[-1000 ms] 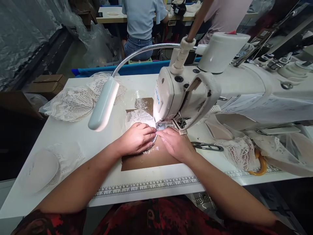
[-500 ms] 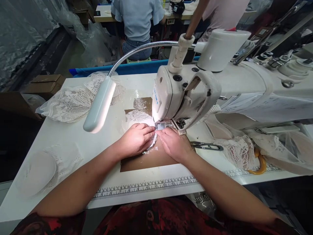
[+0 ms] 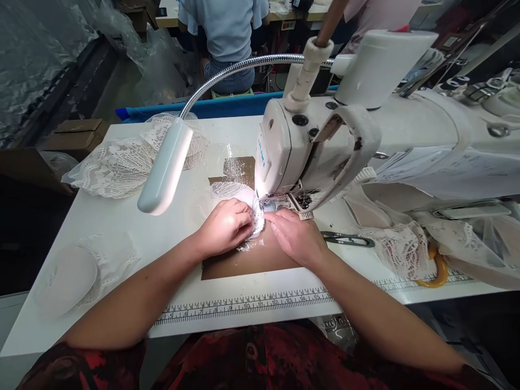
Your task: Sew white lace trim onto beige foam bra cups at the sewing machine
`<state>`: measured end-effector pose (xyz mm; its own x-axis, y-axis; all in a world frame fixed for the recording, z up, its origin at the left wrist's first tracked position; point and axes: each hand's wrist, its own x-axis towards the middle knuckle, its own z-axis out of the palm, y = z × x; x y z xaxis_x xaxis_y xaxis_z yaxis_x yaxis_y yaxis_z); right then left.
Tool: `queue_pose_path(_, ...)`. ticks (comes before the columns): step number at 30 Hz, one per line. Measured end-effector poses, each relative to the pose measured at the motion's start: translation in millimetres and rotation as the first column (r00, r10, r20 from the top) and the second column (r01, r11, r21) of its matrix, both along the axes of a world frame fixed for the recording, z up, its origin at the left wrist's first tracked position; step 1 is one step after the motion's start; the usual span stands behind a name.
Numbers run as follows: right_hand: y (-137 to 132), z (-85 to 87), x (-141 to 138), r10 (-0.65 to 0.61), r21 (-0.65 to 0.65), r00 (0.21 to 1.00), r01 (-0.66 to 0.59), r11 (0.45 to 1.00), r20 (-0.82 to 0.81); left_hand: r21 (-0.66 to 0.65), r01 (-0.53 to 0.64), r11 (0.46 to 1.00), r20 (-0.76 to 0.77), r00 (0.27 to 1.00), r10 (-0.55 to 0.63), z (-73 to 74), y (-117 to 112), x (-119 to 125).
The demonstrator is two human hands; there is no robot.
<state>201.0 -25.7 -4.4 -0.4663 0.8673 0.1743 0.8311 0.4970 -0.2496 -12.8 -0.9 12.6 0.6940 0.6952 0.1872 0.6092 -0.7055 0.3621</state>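
Under the lit needle area of a white sewing machine (image 3: pixel 280 149) lies a white lace-covered cup piece (image 3: pixel 257 216). My left hand (image 3: pixel 227 226) rests on its left side, fingers curled and closed on the piece; the fingertips are partly hidden. From the right, my right hand (image 3: pixel 298 235) reaches to the cup's edge beside the presser foot, its index finger and thumb close together at the edge. The exact pinch is too small to make out. Beneath both hands is a brown taped patch (image 3: pixel 252 262) on the white table (image 3: pixel 170 227).
A lamp (image 3: pixel 166 165) on a bent metal neck hangs left of the machine. Lace pieces (image 3: pixel 117 168) lie at the back left, a pale cup (image 3: pixel 75 279) at the front left. Black thread snips (image 3: pixel 348 239), more lace (image 3: pixel 402 246) and orange-handled scissors (image 3: pixel 439 271) lie right.
The lace cup has turned under the needle, showing more of its lace edge. My left hand has drawn back slightly from the presser foot and its fingers are more curled. The view has shifted slightly.
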Motion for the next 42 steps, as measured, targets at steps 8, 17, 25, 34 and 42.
queue_pose_path(8,1,-1.3,1,0.020,0.002,1.000,-0.020,1.000,-0.022,0.083,-0.022,0.996,-0.076,0.997,0.029,-3.4,-3,4)
queue_pose_path(17,0,-0.2,2,0.011,-0.003,0.999,-0.011,1.000,-0.040,0.183,0.058,0.981,-0.119,0.992,-0.036,-3.4,-6,4)
queue_pose_path(25,0,1.6,-3,0.115,0.022,0.991,-0.114,0.993,-0.062,0.225,0.181,0.957,-0.282,0.953,-0.114,-1.9,-9,2)
queue_pose_path(34,-2,3.5,-4,0.158,0.054,0.986,-0.160,0.986,0.048,0.260,0.127,0.957,-0.307,0.951,-0.043,-1.2,-17,7)
queue_pose_path(42,2,4.0,-6,0.070,0.059,0.996,-0.074,0.996,0.064,0.275,0.031,0.961,-0.203,0.979,0.027,-4.3,-7,10)
